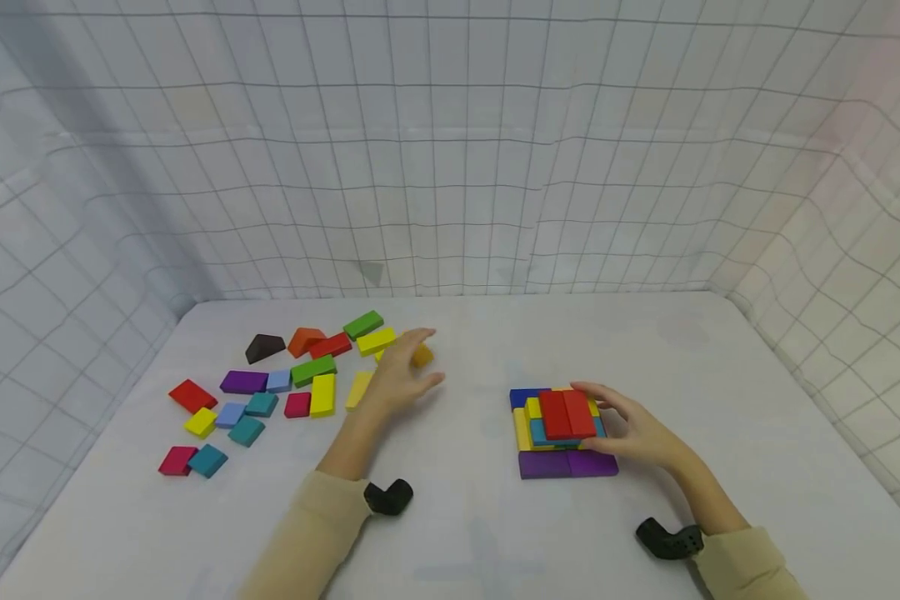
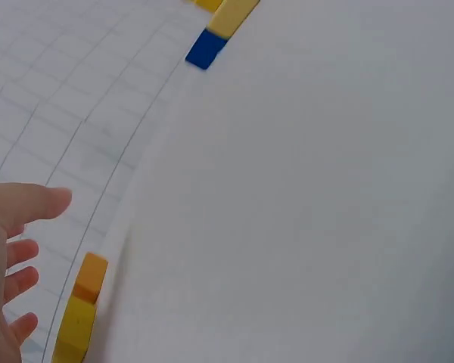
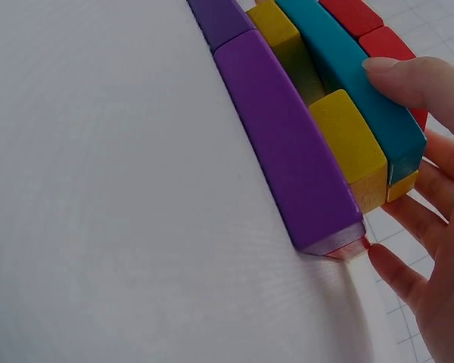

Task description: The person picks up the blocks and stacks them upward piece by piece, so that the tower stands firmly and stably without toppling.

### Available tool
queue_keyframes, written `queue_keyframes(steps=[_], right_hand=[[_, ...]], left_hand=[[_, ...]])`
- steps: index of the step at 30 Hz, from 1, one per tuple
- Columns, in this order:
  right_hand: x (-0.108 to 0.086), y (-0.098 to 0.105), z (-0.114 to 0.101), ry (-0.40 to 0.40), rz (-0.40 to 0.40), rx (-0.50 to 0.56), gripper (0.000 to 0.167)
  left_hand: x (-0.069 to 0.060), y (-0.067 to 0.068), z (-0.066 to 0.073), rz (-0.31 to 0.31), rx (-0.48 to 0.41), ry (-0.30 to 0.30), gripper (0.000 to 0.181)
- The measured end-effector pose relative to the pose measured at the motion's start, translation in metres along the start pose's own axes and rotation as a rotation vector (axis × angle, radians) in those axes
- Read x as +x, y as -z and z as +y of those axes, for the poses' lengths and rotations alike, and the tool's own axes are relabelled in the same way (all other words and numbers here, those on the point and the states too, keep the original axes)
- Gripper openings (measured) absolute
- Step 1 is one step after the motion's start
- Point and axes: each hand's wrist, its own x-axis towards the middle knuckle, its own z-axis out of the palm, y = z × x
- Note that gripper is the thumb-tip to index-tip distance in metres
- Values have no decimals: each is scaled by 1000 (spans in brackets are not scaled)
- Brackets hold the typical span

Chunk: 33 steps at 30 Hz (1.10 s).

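My left hand (image 1: pixel 403 375) is over the right end of the loose blocks, thumb and fingers spread, holding nothing. Behind it an orange block (image 1: pixel 423 355) shows partly; in the left wrist view the orange block (image 2: pixel 90 277) lies below the thumb. At the right, my right hand (image 1: pixel 633 429) holds a layered stack of coloured blocks by its right side. The thumb presses a teal block (image 3: pixel 356 72), while the other fingers reach round the end and back. Two red blocks (image 1: pixel 567 415) top the stack, and purple blocks (image 1: pixel 568 464) lie along its front.
Loose blocks lie across the table's left, among them a dark block (image 1: pixel 265 347), a green block (image 1: pixel 314 370), a yellow block (image 1: pixel 322 395) and a teal block (image 1: pixel 207 460). White grid-patterned walls (image 1: pixel 450 167) enclose the white table (image 1: pixel 450 517) at the back and sides.
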Motion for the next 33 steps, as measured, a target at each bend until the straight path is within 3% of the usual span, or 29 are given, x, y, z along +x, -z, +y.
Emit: queue_keyframes(steps=[5, 10, 14, 24, 33], right_hand=[[0, 0, 1, -3, -2, -5, 68], [-1, 1, 0, -6, -4, -7, 68], [-1, 1, 0, -8, -2, 1, 68], [-1, 1, 0, 5, 5, 0, 68], [0, 1, 2, 15, 1, 12, 67]], left_hand=[[2, 14, -23, -44, 141, 72, 62], [4, 13, -31, -101, 242, 74, 60], [5, 10, -32, -98, 297, 75, 57], [5, 11, -34, -99, 228, 37, 48], [3, 10, -33, -72, 93, 19, 33]])
